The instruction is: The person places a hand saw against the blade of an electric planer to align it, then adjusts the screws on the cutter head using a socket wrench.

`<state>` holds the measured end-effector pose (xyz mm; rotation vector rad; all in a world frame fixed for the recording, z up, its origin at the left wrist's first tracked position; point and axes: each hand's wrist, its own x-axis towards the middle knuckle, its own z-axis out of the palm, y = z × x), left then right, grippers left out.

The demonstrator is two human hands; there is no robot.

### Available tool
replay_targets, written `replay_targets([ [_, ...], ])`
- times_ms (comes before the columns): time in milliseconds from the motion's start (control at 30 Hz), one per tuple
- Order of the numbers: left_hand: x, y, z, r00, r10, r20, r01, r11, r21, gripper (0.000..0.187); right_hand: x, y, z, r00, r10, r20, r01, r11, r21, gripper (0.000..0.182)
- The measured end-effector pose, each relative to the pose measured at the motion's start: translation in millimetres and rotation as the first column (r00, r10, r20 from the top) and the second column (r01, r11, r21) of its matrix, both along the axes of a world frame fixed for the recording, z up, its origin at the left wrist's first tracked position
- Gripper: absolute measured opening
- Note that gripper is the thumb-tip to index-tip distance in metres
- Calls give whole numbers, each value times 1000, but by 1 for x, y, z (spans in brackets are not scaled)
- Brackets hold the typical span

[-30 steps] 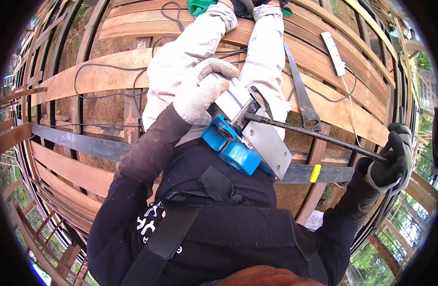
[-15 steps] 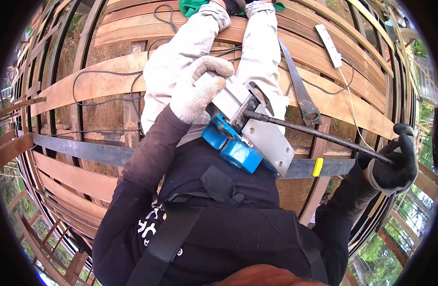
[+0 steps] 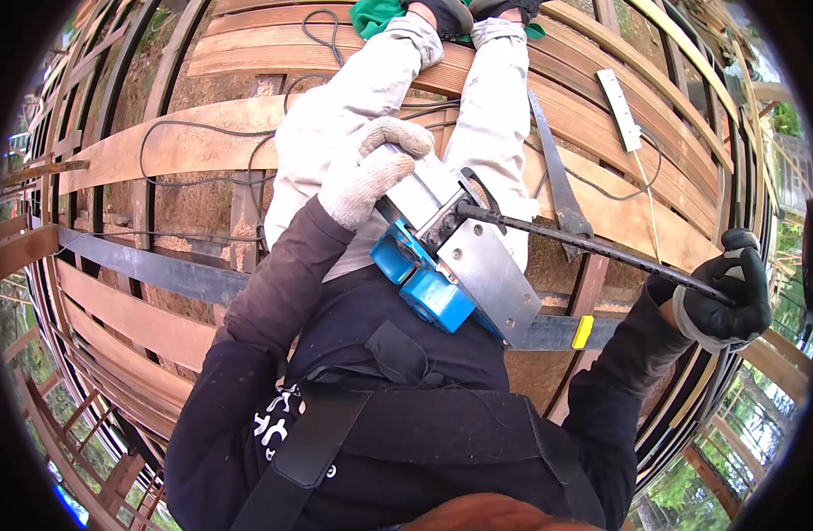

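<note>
An electric planer (image 3: 490, 270) with blue housing and a metal sole rests sole up across my lap. My left hand (image 3: 375, 173), in a white knit glove, is closed around its near-left end, on the front sole plate. In a black and grey glove, my right hand (image 3: 727, 296) is closed on the far end of a long thin dark rod (image 3: 583, 241). The rod's other end meets the planer at the dark gap between the two sole plates, where the cutter sits. Just what the tip touches in there I cannot tell.
A handsaw (image 3: 558, 173) lies on the boards right of my legs, near a white power strip (image 3: 619, 111). Black cable (image 3: 203, 130) loops over the slats at left. A long metal straightedge (image 3: 158, 270) runs behind the planer, with a yellow piece (image 3: 582, 333) on it. Gaps show between boards.
The planer has turned slightly, its right end dipping lower in view. My right hand and the rod shift only a little. The whole view has moved slightly.
</note>
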<state>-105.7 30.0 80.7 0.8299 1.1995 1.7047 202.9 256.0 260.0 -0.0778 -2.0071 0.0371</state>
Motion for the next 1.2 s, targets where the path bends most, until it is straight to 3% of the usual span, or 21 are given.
replay_targets([
  [67,1,1,0,1000,-4,1,4,1000,24,23,-2,-2,-1,999,40,21,-39,998,-45,12],
  [100,0,1,0,1000,-4,1,4,1000,23,23,-10,-10,-2,986,-164,28,162,985,66,23],
  [167,-2,1,0,999,-32,11,32,999,-2,22,-19,-14,-4,933,-360,12,352,920,173,33],
  [267,-1,2,1,1000,-28,-12,28,1000,4,23,-7,-5,-6,935,-351,-55,355,917,181,41],
  [300,-1,2,1,1000,-27,-14,27,1000,5,23,18,9,-8,985,-172,-4,172,984,49,55],
  [367,0,1,2,1000,-22,14,22,1000,-3,23,30,19,-8,1000,21,17,-19,996,-92,70],
  [500,-1,1,-4,998,-33,45,32,999,12,23,24,30,16,936,311,168,-302,950,-74,76],
  [567,-2,2,-6,998,-42,49,42,999,17,23,9,23,34,920,165,356,-195,979,50,76],
  [633,-1,1,-3,998,-38,42,37,999,7,23,8,21,58,832,-84,548,-87,956,279,75],
  [767,0,2,1,999,-30,38,30,1000,7,22,13,15,86,651,-314,692,-43,894,447,58],
  [833,0,3,1,999,-38,20,38,999,9,21,20,9,79,588,-317,744,207,948,240,44],
  [1033,0,5,0,999,-44,25,44,999,-1,21,27,9,72,650,-196,734,190,977,92,38],
  [1067,0,5,0,999,-49,9,49,999,-4,22,27,7,68,730,-131,671,228,972,-59,39],
  [1200,2,7,8,996,-43,-72,44,999,11,22,6,-2,62,865,-46,500,238,914,-329,38],
])
